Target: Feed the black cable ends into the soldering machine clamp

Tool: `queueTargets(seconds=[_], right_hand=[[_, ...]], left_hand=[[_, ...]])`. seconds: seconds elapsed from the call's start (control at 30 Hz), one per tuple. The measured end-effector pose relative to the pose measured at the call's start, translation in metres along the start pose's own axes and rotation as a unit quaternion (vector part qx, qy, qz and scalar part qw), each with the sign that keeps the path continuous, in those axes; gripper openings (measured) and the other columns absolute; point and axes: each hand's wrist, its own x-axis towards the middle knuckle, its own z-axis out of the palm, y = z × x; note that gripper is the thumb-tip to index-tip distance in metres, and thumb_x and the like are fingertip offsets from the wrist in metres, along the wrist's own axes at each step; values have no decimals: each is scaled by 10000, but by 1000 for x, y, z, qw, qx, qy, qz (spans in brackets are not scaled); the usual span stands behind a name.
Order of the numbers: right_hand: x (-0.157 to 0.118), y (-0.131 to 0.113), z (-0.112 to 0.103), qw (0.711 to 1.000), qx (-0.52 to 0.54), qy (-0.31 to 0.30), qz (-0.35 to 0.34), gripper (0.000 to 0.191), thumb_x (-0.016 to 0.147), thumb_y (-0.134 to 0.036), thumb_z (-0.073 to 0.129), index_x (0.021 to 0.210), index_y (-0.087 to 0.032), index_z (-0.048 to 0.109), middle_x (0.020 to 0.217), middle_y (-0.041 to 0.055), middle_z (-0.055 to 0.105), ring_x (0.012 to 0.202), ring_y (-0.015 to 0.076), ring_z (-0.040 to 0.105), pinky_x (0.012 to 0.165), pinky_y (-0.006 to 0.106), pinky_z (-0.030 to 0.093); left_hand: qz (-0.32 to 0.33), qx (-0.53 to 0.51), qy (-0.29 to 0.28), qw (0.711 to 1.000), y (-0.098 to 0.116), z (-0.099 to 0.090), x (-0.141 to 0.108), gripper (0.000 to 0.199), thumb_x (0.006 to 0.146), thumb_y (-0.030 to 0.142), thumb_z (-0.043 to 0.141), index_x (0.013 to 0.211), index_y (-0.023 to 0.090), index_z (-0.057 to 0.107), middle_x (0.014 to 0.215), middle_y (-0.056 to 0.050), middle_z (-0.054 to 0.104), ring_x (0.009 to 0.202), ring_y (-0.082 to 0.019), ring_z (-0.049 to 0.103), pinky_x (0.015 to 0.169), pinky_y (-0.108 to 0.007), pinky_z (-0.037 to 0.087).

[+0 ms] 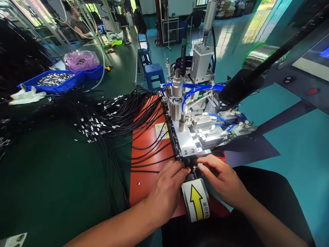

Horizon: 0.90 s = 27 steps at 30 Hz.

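My left hand (168, 187) is closed at the near end of the machine's black conveyor chain (172, 132), its thumb and fingers pinched together. A thin black cable (145, 171) runs over the orange plate into this hand. My right hand (223, 178) faces it from the other side, thumb and forefinger closing at a small connector end (195, 167), mostly hidden by the fingertips. Further along, several black cables (151, 151) lie across the orange plate (144, 192) with their ends in the chain. Just below my hands curves a white label with a yellow arrow (196, 200).
A metal machine (205, 130) with blue air tubes and a black hose (239, 85) rises ahead. On the dark green table, cables with metal ends (94, 128) lie in a heap, beyond them a blue tray (55, 80) of small metal parts. A solder-like wire spool (259, 56) hangs right. One person (82, 27) sits far left.
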Motion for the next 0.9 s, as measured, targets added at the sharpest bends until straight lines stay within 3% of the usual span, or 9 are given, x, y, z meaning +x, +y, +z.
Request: queueTargets(seconds=[0.3,0.77,0.9], right_hand=[[-1,-5,-1,999,-48,14,9,162,962,-320,557,900,-241,684,794,-15,606,707,154,580,666,289,443],[2,-7,4,998,-49,11,36,170,949,-279,519,830,-216,622,734,-26,585,663,150,534,627,274,414],[3,-7,5,998,-41,7,44,167,942,-271,513,814,-218,607,721,-30,572,662,152,524,617,271,408]], left_hand=[[-3,5,-4,1000,1,-1,0,157,943,78,574,1037,179,648,989,-48,633,885,-179,573,779,-303,477],[29,62,1,998,1,-4,-1,221,933,75,572,1119,181,627,1063,-63,657,899,-210,559,800,-360,465],[13,98,-16,995,6,-13,1,209,913,34,546,1033,180,636,963,-48,655,859,-217,555,766,-373,448]])
